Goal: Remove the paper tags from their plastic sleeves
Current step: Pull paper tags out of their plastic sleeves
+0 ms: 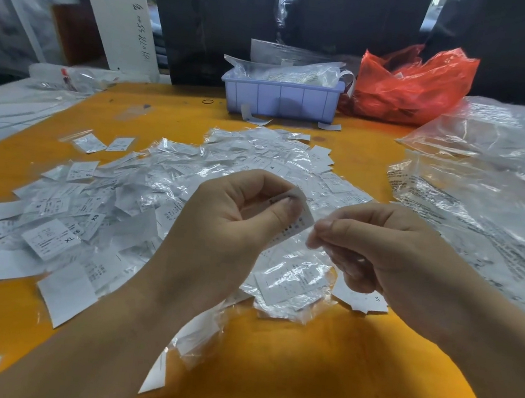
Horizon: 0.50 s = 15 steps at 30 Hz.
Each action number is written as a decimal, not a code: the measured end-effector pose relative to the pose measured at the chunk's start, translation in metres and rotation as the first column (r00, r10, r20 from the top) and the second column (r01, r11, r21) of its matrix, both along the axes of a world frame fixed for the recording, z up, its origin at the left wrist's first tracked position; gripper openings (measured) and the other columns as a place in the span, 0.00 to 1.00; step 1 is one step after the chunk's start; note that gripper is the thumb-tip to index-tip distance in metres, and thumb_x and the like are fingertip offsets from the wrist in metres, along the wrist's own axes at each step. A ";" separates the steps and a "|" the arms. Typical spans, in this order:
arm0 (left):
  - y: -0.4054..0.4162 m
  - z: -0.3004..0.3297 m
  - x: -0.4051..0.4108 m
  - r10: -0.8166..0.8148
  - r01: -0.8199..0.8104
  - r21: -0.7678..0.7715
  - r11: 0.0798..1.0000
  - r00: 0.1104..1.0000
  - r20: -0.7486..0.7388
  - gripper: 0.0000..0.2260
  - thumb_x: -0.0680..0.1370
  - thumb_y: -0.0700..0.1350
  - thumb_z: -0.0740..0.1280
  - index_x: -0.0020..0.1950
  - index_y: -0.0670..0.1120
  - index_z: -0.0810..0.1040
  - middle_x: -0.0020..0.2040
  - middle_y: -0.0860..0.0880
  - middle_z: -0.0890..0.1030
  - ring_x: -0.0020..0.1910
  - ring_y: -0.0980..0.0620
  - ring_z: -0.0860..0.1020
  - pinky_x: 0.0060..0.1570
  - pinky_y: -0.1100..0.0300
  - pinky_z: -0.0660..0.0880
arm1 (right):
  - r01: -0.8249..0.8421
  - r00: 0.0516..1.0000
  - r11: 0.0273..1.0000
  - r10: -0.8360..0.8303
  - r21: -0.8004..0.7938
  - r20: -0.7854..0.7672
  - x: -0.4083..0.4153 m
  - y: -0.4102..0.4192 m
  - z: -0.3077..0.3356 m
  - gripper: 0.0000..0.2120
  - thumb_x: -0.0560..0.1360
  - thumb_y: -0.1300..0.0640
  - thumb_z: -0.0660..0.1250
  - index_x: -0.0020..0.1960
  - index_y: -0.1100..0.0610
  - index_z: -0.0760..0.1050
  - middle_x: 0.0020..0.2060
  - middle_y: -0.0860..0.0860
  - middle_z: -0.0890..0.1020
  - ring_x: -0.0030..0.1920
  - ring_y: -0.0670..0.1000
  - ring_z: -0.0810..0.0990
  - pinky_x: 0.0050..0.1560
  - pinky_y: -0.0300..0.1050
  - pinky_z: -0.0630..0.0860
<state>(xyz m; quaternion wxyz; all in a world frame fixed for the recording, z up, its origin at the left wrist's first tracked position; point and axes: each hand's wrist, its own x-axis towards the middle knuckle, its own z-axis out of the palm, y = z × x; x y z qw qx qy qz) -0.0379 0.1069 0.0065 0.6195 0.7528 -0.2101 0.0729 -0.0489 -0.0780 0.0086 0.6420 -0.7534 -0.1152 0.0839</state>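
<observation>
Pinching a tag (298, 216) between thumb and curled fingers, left hand (228, 224) holds it up over the desk (317, 368). Right hand (389, 255) pinches the clear sleeve (320, 254) at its edge, fingers curled round it; tag looks partly out of the sleeve, exact overlap hard to tell. Both hands nearly touching, above the pile (155, 206) of tags and sleeves spread mid-desk.

Desk is orange, bare at the near centre and right. Blue bin (281, 98) stuffed with plastic sits at the far edge, red bag (408, 84) just right of it. Big clear bags (492, 179) cover the right side. White sheets (9, 111) along the left edge. White post (125, 13) and dark backdrop (340, 18) behind. Loose tags lie near the bottom-left corner.
</observation>
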 end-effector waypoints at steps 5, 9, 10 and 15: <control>0.000 -0.001 -0.001 -0.042 0.042 -0.009 0.999 0.999 -0.001 0.02 0.74 0.44 0.71 0.44 0.50 0.84 0.40 0.56 0.85 0.42 0.61 0.82 0.39 0.73 0.74 | -0.043 0.999 0.999 0.043 -0.019 0.004 -0.002 0.002 0.002 0.14 0.64 0.49 0.71 0.38 0.61 0.83 0.23 0.48 0.68 0.25 0.47 0.62 0.27 0.41 0.58; 0.000 -0.001 -0.001 -0.100 0.100 -0.007 0.995 0.995 -0.013 0.03 0.75 0.42 0.70 0.47 0.46 0.83 0.41 0.53 0.86 0.43 0.59 0.83 0.42 0.72 0.74 | -0.049 0.998 0.998 0.050 -0.038 0.024 -0.001 0.002 0.001 0.09 0.67 0.52 0.73 0.38 0.58 0.83 0.24 0.49 0.66 0.27 0.47 0.61 0.28 0.42 0.58; 0.000 -0.001 -0.001 -0.111 0.111 0.000 0.994 0.994 -0.012 0.03 0.75 0.43 0.70 0.47 0.46 0.83 0.41 0.53 0.86 0.44 0.58 0.83 0.42 0.72 0.75 | -0.044 0.998 0.998 0.045 -0.038 0.032 -0.001 0.001 0.000 0.10 0.67 0.51 0.70 0.38 0.58 0.83 0.24 0.49 0.66 0.27 0.47 0.61 0.28 0.43 0.57; 0.001 -0.001 0.001 -0.116 0.116 0.021 0.993 0.993 -0.010 0.05 0.75 0.46 0.70 0.47 0.47 0.84 0.40 0.53 0.85 0.42 0.58 0.83 0.40 0.71 0.74 | -0.044 0.995 0.998 0.048 -0.043 0.087 0.001 0.001 -0.001 0.11 0.68 0.51 0.69 0.39 0.59 0.83 0.23 0.46 0.68 0.26 0.48 0.61 0.27 0.42 0.59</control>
